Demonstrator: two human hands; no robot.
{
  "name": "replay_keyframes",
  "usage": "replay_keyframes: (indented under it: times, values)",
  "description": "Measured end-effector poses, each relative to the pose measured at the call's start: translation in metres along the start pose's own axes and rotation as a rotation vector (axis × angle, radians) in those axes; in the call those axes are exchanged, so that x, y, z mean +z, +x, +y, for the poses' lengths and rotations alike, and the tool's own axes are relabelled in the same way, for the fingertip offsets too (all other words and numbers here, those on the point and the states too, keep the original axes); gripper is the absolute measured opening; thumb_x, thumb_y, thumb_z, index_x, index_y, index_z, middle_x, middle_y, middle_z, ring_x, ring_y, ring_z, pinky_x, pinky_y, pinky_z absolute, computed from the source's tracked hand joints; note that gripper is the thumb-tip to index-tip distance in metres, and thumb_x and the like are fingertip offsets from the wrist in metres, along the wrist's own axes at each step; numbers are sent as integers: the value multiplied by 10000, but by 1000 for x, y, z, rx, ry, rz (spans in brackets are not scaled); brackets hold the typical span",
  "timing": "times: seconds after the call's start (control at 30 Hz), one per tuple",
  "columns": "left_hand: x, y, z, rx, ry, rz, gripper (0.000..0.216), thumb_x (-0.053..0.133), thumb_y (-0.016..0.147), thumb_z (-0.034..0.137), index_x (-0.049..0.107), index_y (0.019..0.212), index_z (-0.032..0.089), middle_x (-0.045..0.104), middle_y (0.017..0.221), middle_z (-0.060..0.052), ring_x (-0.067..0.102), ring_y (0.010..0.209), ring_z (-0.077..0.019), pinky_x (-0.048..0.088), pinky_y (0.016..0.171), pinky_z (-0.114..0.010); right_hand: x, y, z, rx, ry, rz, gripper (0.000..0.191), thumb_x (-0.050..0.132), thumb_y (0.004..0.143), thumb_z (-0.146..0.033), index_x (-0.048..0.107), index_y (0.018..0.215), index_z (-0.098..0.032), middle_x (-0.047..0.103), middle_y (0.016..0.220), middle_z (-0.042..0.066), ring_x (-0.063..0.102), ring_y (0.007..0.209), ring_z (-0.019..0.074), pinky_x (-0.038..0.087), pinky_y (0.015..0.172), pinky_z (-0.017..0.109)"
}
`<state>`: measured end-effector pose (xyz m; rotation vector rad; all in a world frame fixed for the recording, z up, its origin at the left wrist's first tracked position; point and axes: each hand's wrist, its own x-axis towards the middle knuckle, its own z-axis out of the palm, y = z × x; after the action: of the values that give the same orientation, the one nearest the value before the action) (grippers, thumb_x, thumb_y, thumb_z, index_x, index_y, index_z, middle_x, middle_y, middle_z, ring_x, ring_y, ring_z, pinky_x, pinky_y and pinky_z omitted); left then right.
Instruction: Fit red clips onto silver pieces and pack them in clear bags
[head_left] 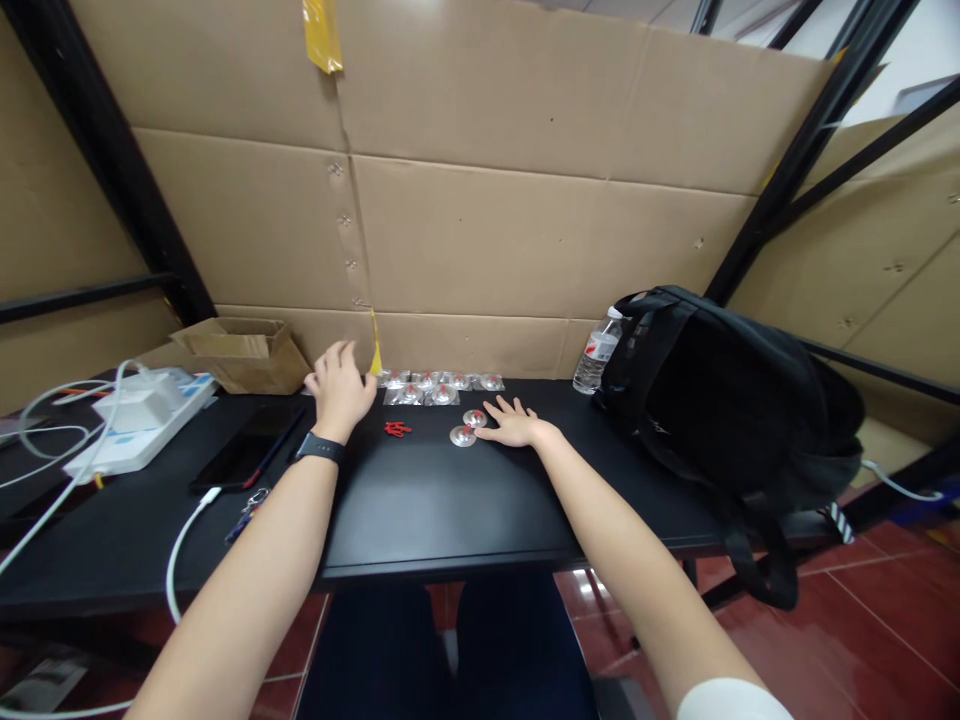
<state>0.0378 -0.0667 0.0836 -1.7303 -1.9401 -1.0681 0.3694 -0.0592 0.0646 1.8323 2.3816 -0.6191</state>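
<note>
My left hand (342,388) is raised near the back of the black table, left of the small parts, its fingers apart and nothing in them. Flat on the tabletop, my right hand (511,422) spreads its fingers beside two clear round discs with red centres, the nearer disc (463,436) and the farther disc (475,418). A thumb lies at the discs' edge; whether it touches them I cannot tell. Between my hands sits a small pile of red pieces (397,429). Behind are several similar discs in clear bags (441,396), in rows along the cardboard wall.
A brown paper bag (259,360), a white power strip (142,425) with cables and a dark phone (247,450) lie left. Keys (247,515) lie near the front. On the right stand a water bottle (598,352) and a black backpack (735,400). Cardboard (480,240) closes off the back.
</note>
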Motion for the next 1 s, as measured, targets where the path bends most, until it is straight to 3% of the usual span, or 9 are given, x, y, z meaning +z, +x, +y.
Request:
replay_keyframes:
  times: [0.07,0.2,0.27,0.33,0.43,0.53,0.67,0.8,1.0]
  values:
    - [-3,-4,21,170,-77,-69,596,496,920,326,403,1496,205,423,1540,-155,396,1385,-351,361,1063,-526,0,0,0,-1,0,2,1067,372,753,-928,113,1612,-351,-56,1700,29,-102,1529,440,3,1192,659]
    - [9,-24,56,544,-190,-381,511,511,924,304,506,1432,255,504,1485,-113,450,1363,-321,359,1089,-501,1,0,1,-26,-8,32,1050,405,775,-904,163,1613,-320,-8,1702,74,-49,1534,447,48,1181,674]
    - [17,-35,65,664,-216,-514,478,509,926,269,541,1403,282,550,1439,-95,485,1331,-307,362,1094,-504,0,1,0,-88,-22,112,973,479,809,-840,274,1591,-297,91,1694,119,53,1536,434,123,1172,661]
    - [20,-42,68,710,-222,-573,481,508,928,239,539,1404,302,562,1422,-89,490,1322,-304,370,1086,-514,0,1,-1,-179,-38,231,781,570,864,-702,430,1515,-294,263,1647,145,222,1501,407,236,1139,627]
    - [17,-46,70,720,-226,-532,487,523,909,194,550,1382,305,553,1414,-86,459,1336,-310,363,1083,-526,-1,1,-4,-292,-46,377,457,624,921,-485,614,1335,-292,537,1441,133,460,1342,346,375,1035,530]
    - [9,-48,78,794,-243,-477,399,541,923,219,596,1312,291,603,1314,-77,492,1272,-288,374,1061,-486,-3,0,-7,-372,-50,430,262,620,946,-385,699,1172,-280,675,1185,88,594,1145,272,412,930,409]
    - [7,-54,93,944,-135,-391,273,567,942,228,657,1197,259,646,1224,-86,511,1215,-287,366,1006,-461,-3,-2,-10,-401,-74,445,161,633,944,-325,723,1062,-261,723,982,37,652,960,208,385,836,320]
    - [10,-60,102,976,-48,-289,156,557,954,188,686,1037,216,685,1144,-97,511,1206,-288,343,966,-453,-2,-4,-14,-398,-87,463,191,636,948,-349,708,1108,-275,724,1029,40,657,978,203,371,803,293]
    - [6,-57,103,943,-79,-349,158,568,956,180,685,853,209,707,826,-63,567,1034,-255,332,908,-433,-5,-9,-22,-365,-147,452,146,634,923,-220,748,1007,-258,741,1019,42,663,998,205,384,852,303]
